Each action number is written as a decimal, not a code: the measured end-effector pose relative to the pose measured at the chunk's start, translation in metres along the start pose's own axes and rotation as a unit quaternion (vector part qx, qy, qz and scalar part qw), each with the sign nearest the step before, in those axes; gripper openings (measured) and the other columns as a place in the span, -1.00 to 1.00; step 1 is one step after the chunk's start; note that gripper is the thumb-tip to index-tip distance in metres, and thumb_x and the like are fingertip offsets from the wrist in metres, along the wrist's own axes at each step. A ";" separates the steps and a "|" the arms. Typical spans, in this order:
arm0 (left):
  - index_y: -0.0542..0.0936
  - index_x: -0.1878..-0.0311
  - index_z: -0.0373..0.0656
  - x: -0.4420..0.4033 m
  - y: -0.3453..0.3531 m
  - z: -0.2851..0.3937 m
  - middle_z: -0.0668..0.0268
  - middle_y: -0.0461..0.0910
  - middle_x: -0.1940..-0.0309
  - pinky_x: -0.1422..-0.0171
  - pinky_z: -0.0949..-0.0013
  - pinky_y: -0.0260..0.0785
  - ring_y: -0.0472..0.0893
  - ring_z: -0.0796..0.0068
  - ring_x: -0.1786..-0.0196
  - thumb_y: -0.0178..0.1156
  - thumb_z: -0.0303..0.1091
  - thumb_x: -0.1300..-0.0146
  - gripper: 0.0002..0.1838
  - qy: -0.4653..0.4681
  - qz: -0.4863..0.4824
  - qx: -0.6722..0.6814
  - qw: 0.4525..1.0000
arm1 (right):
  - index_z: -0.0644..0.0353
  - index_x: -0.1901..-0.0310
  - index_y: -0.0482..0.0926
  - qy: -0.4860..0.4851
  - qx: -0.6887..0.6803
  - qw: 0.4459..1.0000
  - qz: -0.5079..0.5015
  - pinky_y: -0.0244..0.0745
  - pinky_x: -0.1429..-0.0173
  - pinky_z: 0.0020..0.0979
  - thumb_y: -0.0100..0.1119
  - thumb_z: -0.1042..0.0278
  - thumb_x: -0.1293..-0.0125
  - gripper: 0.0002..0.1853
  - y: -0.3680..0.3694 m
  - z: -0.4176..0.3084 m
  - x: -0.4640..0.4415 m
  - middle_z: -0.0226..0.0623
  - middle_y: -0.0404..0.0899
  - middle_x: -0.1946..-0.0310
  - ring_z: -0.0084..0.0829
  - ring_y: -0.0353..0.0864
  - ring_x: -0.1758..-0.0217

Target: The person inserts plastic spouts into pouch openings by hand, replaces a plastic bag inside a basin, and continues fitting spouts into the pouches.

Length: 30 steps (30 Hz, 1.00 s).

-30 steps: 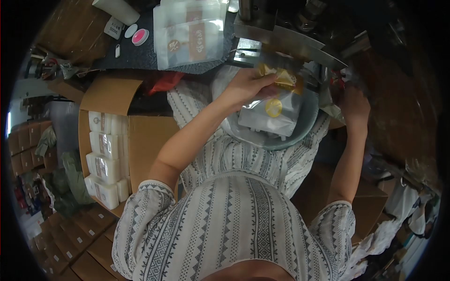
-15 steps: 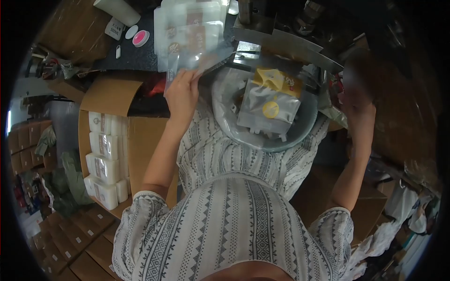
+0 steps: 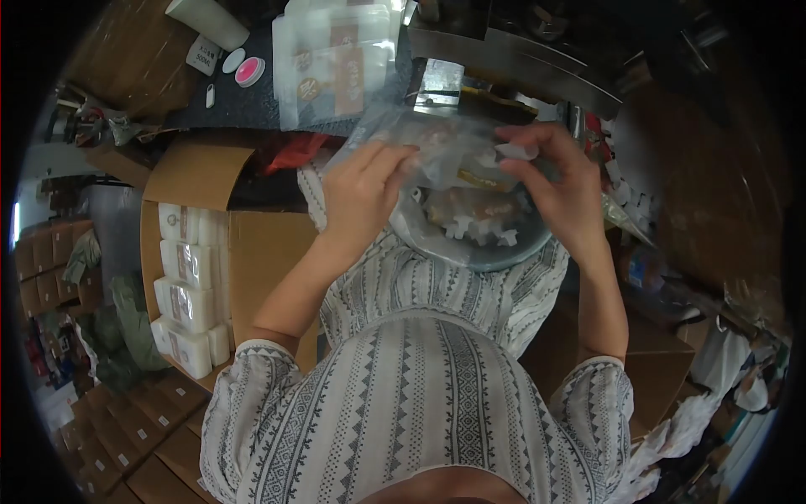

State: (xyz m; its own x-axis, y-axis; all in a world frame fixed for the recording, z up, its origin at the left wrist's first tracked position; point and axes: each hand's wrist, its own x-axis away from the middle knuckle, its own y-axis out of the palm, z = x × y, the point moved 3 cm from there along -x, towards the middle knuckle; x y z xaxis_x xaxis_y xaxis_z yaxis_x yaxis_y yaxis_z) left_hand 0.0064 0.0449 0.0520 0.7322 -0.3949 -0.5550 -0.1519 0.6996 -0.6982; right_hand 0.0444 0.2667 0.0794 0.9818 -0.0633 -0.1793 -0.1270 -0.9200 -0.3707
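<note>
My left hand (image 3: pixel 365 185) pinches the edge of a clear plastic bag (image 3: pixel 437 155), which is blurred and stretches over the basin. Across from it, my right hand (image 3: pixel 567 181) holds a small white piece (image 3: pixel 516 151) between thumb and fingers, close to the bag's right side. Its exact kind is too blurred to tell. Under both hands a grey-green basin (image 3: pixel 449 258) lined with clear plastic rests on my lap. Inside lie small white plastic pieces (image 3: pixel 478 228) and a brown-printed packet (image 3: pixel 474 204). The bag partly hides the basin's contents.
Flat printed pouches (image 3: pixel 336 71) are stacked on the dark table. A pink round tin (image 3: pixel 249 71) and a white cup (image 3: pixel 207 23) stand left of them. An open carton (image 3: pixel 273 277) with packed pouches is at my left. Metal equipment (image 3: pixel 537 63) stands at the back right.
My left hand has brought the clear bag from the stack toward the basin. My right hand has come in from the right with a small white piece. The silver-and-yellow pouch no longer shows atop the basin.
</note>
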 end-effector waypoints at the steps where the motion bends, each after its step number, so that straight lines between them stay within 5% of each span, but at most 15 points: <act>1: 0.63 0.29 -0.15 0.001 0.001 0.001 0.25 0.54 0.43 0.38 0.28 0.38 0.56 0.18 0.43 0.27 -0.50 -0.08 -0.89 -0.001 0.000 -0.002 1.000 | 0.26 0.11 0.50 0.013 -0.034 0.998 -0.050 0.45 -0.09 -0.51 0.22 0.58 -0.20 -0.79 0.008 0.002 -0.001 -0.28 0.62 0.07 -0.53 0.57 0.00; 5: 0.64 0.26 -0.16 0.009 0.024 0.002 0.24 0.58 0.43 0.38 0.32 0.39 0.58 0.23 0.45 0.25 -0.43 -0.16 -0.91 -0.016 -0.108 0.113 0.988 | 0.26 0.03 0.47 0.065 -0.178 0.971 -0.148 0.43 -0.16 -0.47 0.28 0.53 -0.18 -0.68 0.019 0.017 -0.003 -0.19 0.59 0.01 -0.45 0.57 -0.06; 7: 0.64 0.24 -0.18 0.012 0.041 0.002 0.22 0.60 0.42 0.38 0.35 0.40 0.61 0.29 0.45 0.24 -0.41 -0.19 -0.90 -0.041 -0.136 0.166 0.976 | 0.28 0.02 0.46 0.061 -0.154 0.981 -0.103 0.44 -0.15 -0.44 0.31 0.46 -0.16 -0.64 0.016 0.027 -0.006 -0.21 0.61 0.03 -0.42 0.58 -0.05; 9: 0.64 0.16 -0.30 0.014 0.065 -0.002 0.22 0.65 0.34 0.30 0.44 0.43 0.63 0.50 0.38 0.20 -0.36 -0.29 -0.80 -0.200 -0.239 0.301 0.901 | 0.30 0.00 0.46 0.052 -0.127 0.989 -0.060 0.46 -0.13 -0.40 0.34 0.39 -0.15 -0.59 0.007 0.034 -0.008 -0.23 0.62 0.05 -0.38 0.60 -0.05; 10: 0.64 0.16 -0.30 0.007 0.071 -0.001 0.22 0.65 0.34 0.30 0.44 0.43 0.63 0.50 0.38 0.20 -0.36 -0.29 -0.80 -0.201 -0.237 0.302 0.901 | 0.30 -0.04 0.46 0.014 -0.018 1.000 -0.005 0.44 -0.15 -0.40 0.33 0.41 -0.15 -0.58 -0.003 0.035 -0.008 -0.22 0.62 0.04 -0.41 0.59 -0.05; 12: 0.63 0.13 -0.36 -0.005 0.086 -0.004 0.24 0.66 0.32 0.25 0.49 0.44 0.62 0.62 0.28 0.20 -0.28 -0.31 -0.72 -0.375 -0.255 0.434 0.779 | 0.29 -0.07 0.46 -0.026 0.093 0.994 0.050 0.42 -0.18 -0.40 0.32 0.43 -0.16 -0.56 -0.020 0.030 -0.005 -0.22 0.62 0.03 -0.45 0.57 -0.05; 15: 0.61 0.11 -0.39 -0.027 0.098 -0.010 0.18 0.65 0.39 0.36 0.53 0.44 0.67 0.54 0.33 0.19 -0.30 -0.31 -0.71 -0.400 -0.182 0.477 0.761 | 0.22 -0.01 0.54 0.030 0.222 0.975 0.010 0.45 -0.09 -0.40 0.28 0.37 -0.19 -0.66 -0.042 0.015 0.004 -0.18 0.64 0.08 -0.36 0.63 0.01; 17: 0.61 0.12 -0.39 -0.027 0.107 -0.015 0.15 0.65 0.39 0.32 0.49 0.45 0.67 0.52 0.32 0.19 -0.30 -0.30 -0.71 -0.418 -0.175 0.504 0.735 | 0.14 0.07 0.59 0.152 0.358 0.915 0.108 0.49 0.04 -0.30 0.22 0.37 -0.21 -0.75 -0.060 0.021 0.008 -0.09 0.63 0.12 -0.17 0.64 0.04; 19: 0.61 0.12 -0.39 -0.023 0.108 -0.020 0.13 0.65 0.38 0.28 0.46 0.47 0.68 0.50 0.30 0.19 -0.31 -0.30 -0.72 -0.436 -0.170 0.529 0.708 | 0.13 0.07 0.59 0.179 0.465 0.864 0.073 0.49 0.07 -0.25 0.18 0.39 -0.21 -0.76 -0.081 0.071 0.004 -0.06 0.62 0.13 -0.10 0.62 0.05; 21: 0.59 0.04 -0.36 -0.028 0.090 -0.034 0.10 0.65 0.23 0.14 0.33 0.48 0.67 0.36 0.21 0.20 -0.29 -0.30 -0.68 -0.289 -0.196 0.277 0.895 | 0.12 0.07 0.59 0.201 0.564 0.800 0.043 0.49 0.10 -0.19 0.15 0.40 -0.21 -0.76 -0.088 0.092 0.004 -0.03 0.62 0.15 -0.03 0.61 0.06; 23: 0.56 -0.03 -0.27 -0.039 0.053 -0.066 0.08 0.61 0.12 0.08 0.23 0.46 0.64 0.19 0.12 0.22 -0.24 -0.27 -0.64 -0.170 0.055 0.154 0.972 | 0.13 0.08 0.60 0.176 0.495 0.850 0.044 0.48 0.11 -0.14 0.13 0.45 -0.19 -0.75 -0.088 0.095 0.003 -0.01 0.61 0.14 -0.01 0.58 0.05; 24: 0.56 -0.03 -0.27 -0.027 0.049 -0.083 0.08 0.61 0.12 0.08 0.23 0.46 0.64 0.19 0.12 0.22 -0.24 -0.27 -0.64 -0.173 0.051 0.154 0.972 | 0.13 0.08 0.60 0.180 0.493 0.850 0.040 0.48 0.11 -0.14 0.13 0.45 -0.19 -0.75 -0.087 0.093 0.008 -0.01 0.61 0.14 -0.01 0.58 0.05; 25: 0.55 -0.04 -0.23 -0.014 0.047 -0.096 0.08 0.60 0.11 0.10 0.20 0.46 0.62 0.12 0.11 0.23 -0.24 -0.24 -0.64 -0.064 0.053 -0.093 0.992 | 0.13 0.07 0.60 0.179 0.451 0.873 0.044 0.49 0.11 -0.18 0.13 0.47 -0.19 -0.75 -0.087 0.088 0.009 -0.03 0.62 0.14 -0.04 0.61 0.07; 26: 0.53 -0.04 -0.20 -0.009 0.046 -0.102 0.08 0.58 0.11 0.11 0.18 0.45 0.60 0.06 0.10 0.23 -0.25 -0.22 -0.64 0.049 0.057 -0.335 0.939 | 0.14 0.07 0.60 0.172 0.408 0.896 0.049 0.51 0.11 -0.21 0.13 0.48 -0.19 -0.75 -0.088 0.081 0.005 -0.06 0.62 0.14 -0.08 0.63 0.10; 30: 0.57 0.09 -0.16 0.011 0.016 -0.086 0.15 0.58 0.26 0.20 0.18 0.43 0.60 0.06 0.21 0.22 -0.36 -0.18 -0.76 -0.002 -0.012 -0.193 0.981 | 0.18 0.04 0.57 0.068 0.276 0.957 0.064 0.52 0.09 -0.19 0.15 0.50 -0.19 -0.73 -0.067 0.034 0.007 -0.07 0.63 0.18 -0.02 0.62 0.11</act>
State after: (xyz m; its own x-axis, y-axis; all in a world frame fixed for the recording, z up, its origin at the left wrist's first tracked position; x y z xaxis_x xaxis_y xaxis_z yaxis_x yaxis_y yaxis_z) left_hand -0.0453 0.0004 -0.0043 0.7408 -0.4052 -0.5357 -0.3747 0.4126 -0.8303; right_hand 0.0548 0.3407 0.0718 0.9575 -0.2466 -0.1495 -0.2666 -0.5597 -0.7847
